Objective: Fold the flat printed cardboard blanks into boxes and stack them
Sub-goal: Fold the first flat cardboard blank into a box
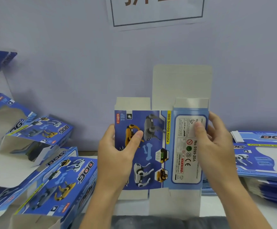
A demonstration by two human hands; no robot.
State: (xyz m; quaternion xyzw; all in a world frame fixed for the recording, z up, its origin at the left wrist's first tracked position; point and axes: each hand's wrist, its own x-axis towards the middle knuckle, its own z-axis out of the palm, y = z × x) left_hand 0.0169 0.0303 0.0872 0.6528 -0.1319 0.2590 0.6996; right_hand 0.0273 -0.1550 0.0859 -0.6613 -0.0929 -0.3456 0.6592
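Between both hands, flat blank [154,146] upright, left fingers [135,137] and right fingers [199,129] pinching its side edges

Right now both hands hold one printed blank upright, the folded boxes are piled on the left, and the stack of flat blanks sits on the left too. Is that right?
Not quite. The head view shows the stack of flat blanks on the right, not the left. The rest holds: the left hand and right hand hold one printed blank upright, and the folded boxes are piled on the left.
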